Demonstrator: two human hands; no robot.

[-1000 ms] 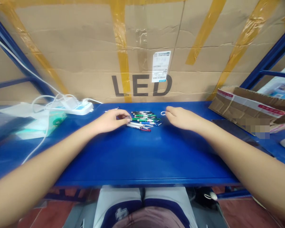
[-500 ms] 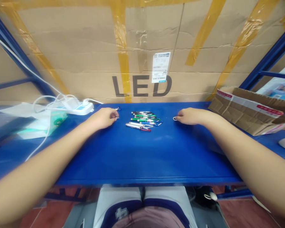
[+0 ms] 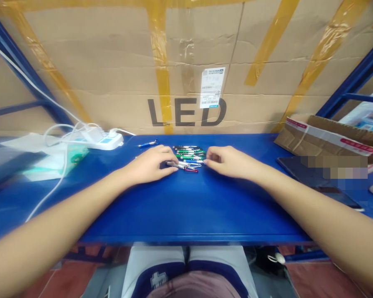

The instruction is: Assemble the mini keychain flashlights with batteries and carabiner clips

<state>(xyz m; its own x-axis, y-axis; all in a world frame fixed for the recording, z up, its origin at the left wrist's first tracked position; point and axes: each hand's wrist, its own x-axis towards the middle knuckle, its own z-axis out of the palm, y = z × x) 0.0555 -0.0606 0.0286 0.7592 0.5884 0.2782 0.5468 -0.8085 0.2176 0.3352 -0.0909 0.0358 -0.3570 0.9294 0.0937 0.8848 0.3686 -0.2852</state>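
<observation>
Several slim metal keychain penlights with carabiner clips lie in a row at the middle of the blue table [image 3: 186,207]. Black and green penlights [image 3: 186,152] lie at the back, and a blue penlight [image 3: 191,161] lies nearer. In front is a silver penlight [image 3: 180,164]; a red clip [image 3: 191,170] shows beside it. My left hand [image 3: 152,163] has thumb and fingers closed around the silver one's left end. My right hand [image 3: 225,161] pinches at the blue one's right end, partly hiding it. Another blue penlight [image 3: 147,144] lies apart, behind my left hand.
A large taped carton [image 3: 118,82] marked LED stands along the back. On the left are a white power strip [image 3: 108,141] with cables and a green-white packet [image 3: 74,159]. An open cardboard box [image 3: 317,138] and a dark flat device [image 3: 292,167], partly blurred out, are on the right.
Both hands have moved inward from the sides to the row of penlights. The separate blue penlight behind my left hand now shows more fully. The dark device has come into view.
</observation>
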